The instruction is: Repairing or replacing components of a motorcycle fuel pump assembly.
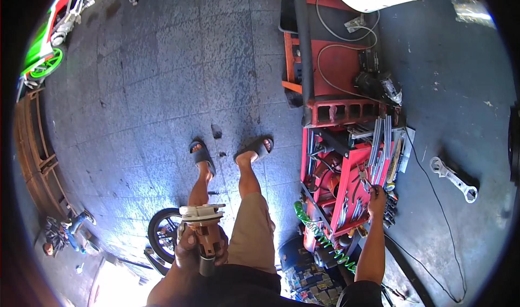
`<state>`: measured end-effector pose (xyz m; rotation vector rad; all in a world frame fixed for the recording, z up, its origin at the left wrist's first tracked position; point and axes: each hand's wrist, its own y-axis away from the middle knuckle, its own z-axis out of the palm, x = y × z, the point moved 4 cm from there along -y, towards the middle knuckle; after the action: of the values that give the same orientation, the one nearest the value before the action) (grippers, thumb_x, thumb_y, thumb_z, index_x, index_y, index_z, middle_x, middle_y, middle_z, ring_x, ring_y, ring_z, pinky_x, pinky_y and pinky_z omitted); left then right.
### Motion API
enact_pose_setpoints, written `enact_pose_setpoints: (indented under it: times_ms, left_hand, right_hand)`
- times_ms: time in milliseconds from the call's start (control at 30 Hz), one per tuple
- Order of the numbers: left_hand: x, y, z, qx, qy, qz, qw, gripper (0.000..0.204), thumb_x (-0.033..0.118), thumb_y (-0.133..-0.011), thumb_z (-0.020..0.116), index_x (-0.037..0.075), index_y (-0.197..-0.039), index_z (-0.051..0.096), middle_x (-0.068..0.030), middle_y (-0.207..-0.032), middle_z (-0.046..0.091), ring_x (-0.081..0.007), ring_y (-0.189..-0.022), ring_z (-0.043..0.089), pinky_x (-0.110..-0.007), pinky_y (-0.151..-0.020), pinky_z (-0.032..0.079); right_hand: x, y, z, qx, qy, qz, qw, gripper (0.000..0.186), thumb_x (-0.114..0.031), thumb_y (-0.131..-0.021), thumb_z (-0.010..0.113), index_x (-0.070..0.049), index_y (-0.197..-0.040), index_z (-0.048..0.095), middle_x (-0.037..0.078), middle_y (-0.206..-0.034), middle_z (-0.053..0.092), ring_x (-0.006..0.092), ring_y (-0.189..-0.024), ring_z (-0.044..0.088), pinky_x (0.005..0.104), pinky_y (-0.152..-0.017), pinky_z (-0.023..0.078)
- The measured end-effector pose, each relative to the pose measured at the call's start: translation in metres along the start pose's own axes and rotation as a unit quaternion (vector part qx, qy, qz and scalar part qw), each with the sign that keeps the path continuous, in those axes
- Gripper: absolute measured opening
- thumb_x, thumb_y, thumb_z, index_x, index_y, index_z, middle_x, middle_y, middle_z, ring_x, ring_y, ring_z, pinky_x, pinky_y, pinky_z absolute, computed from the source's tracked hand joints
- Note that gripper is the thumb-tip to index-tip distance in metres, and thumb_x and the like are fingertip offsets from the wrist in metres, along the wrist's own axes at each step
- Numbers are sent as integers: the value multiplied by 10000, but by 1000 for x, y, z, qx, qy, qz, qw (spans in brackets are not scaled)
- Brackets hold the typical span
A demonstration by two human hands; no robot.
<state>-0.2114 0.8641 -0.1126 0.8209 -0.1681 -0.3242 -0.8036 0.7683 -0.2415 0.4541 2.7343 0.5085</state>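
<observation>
In front of my body, my left hand (pixel 187 243) is wrapped round a fuel pump (pixel 206 232). It has a white flange on top, an amber-brown body and a grey cylindrical end pointing toward me. On the right, my right arm stretches out to a red tool cart (pixel 342 212). The fingers of my right hand (pixel 377 202) are closed on a pair of pliers (pixel 364 177) at the cart's tool-filled edge. Long silver tools (pixel 381 147) lie just beyond that hand, and small hand tools (pixel 357 209) sit beside it.
A coiled green air hose (pixel 325 242) hangs by the cart. Beyond stands a red bench (pixel 341 63) with a power tool and cable. A large wrench shape (pixel 455 180) is on the grey wall. A wheel (pixel 165 234) lies left of my legs; a person (pixel 67 231) sits far left near a wooden bench (pixel 35 144).
</observation>
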Motion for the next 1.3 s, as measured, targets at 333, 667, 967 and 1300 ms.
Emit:
enact_pose_setpoints:
  times_ms: [333, 667, 967, 1300]
  left_hand:
    - [21, 6, -42, -22, 58, -17, 998, 679, 379, -792, 773, 42, -1293, 463, -161, -824, 636, -253, -656, 617, -344, -462, 487]
    - [92, 77, -78, -97, 98, 79, 987, 529, 371, -861, 676, -16, -1190, 529, -169, -967, 593, -254, -780, 574, -360, -503, 509]
    - [130, 122, -80, -95, 126, 211, 965, 589, 397, -846, 702, 4, -1241, 511, -176, -952, 588, -241, -761, 568, -348, -474, 500]
    - [106, 54, -53, -19, 63, 168, 983, 497, 446, -875, 625, 4, -1094, 560, -144, -924, 559, -236, -746, 529, -347, -489, 510]
  right_hand:
    - [-161, 124, 32, -100, -468, 190, 858, 131, -130, -964, 604, -76, -1077, 565, 20, -792, 603, 109, -646, 564, 253, -564, 469]
    - [-379, 256, 55, -393, -676, 51, 621, 292, -144, -935, 652, -46, -1179, 525, 137, -925, 656, 209, -844, 643, 342, -840, 482]
    - [-485, 263, 51, -390, -435, -92, 807, 260, -248, -1007, 549, 12, -1021, 559, 56, -718, 583, 147, -673, 577, 300, -634, 483]
    - [-349, -36, -47, 70, -379, 83, 919, 351, -353, -933, 679, -6, -948, 631, 61, -811, 619, 109, -633, 556, 242, -536, 457]
